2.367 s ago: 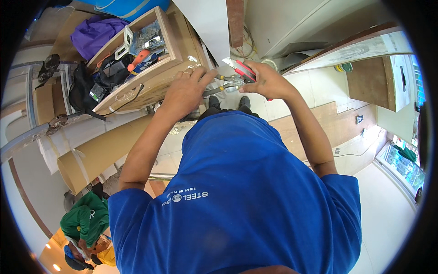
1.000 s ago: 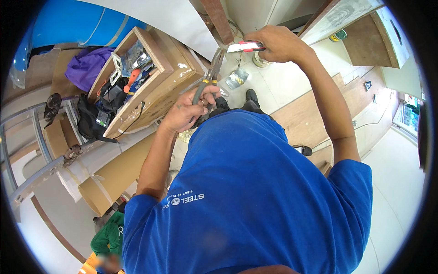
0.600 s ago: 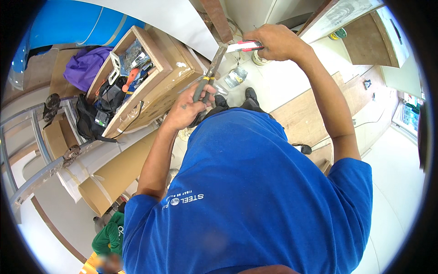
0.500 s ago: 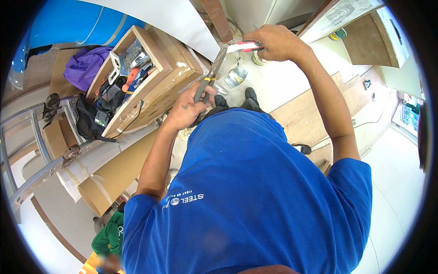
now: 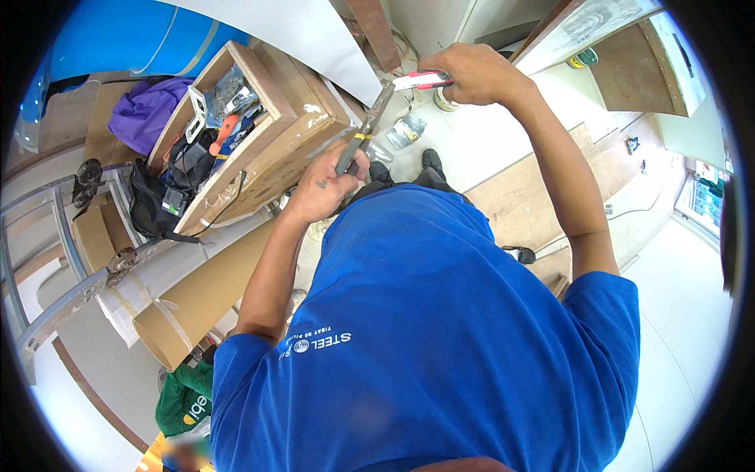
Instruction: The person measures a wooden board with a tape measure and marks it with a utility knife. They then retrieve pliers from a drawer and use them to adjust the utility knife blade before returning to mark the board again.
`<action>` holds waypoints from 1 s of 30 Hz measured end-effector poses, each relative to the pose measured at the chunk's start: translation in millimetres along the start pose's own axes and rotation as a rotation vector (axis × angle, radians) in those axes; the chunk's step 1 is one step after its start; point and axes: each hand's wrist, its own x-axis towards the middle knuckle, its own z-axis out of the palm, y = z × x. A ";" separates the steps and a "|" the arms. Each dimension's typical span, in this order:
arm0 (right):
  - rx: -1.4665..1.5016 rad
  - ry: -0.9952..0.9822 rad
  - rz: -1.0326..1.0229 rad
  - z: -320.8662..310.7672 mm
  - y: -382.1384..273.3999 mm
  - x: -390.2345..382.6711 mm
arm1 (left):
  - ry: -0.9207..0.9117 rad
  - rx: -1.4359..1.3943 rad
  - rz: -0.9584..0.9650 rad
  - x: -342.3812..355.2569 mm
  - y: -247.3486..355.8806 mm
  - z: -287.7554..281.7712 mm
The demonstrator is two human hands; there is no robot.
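My left hand (image 5: 321, 189) is wrapped round the dark grey handles of a pair of long-jawed pliers (image 5: 365, 135), which have yellow bands near the pivot. Their worn metal jaws point up and away from me. My right hand (image 5: 480, 72) grips a red and white utility knife (image 5: 425, 80), held sideways with its front end toward the left. The knife's front end meets the tips of the pliers' jaws; how far the blade sits between them is too small to tell. Both tools are held in the air in front of my body.
On the left, a wooden box (image 5: 263, 130) of mixed tools stands beside a purple cloth (image 5: 148, 116) and a metal ladder (image 5: 69, 228). A cardboard roll (image 5: 189, 315) lies nearer. A clear plastic bag (image 5: 406, 131) is by my shoes. A person in green (image 5: 185, 397) is at lower left.
The pliers' handles have come closer together in my left hand, and their jaws have tilted slightly to the right. My right hand has barely moved. The person in green has shifted.
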 end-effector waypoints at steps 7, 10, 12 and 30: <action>0.007 -0.014 0.004 0.6 0.8 -0.3 | 0.004 -0.008 0.021 2.6 -9.6 1.8; 0.014 -0.016 0.005 0.8 1.6 -1.2 | -0.008 -0.037 0.000 3.7 -12.8 1.3; 0.015 -0.013 -0.001 1.2 2.0 -1.7 | -0.018 -0.115 -0.035 3.6 -13.4 2.4; 0.047 -0.006 0.007 1.3 5.8 -7.3 | -0.014 -0.196 -0.031 5.1 -5.0 9.0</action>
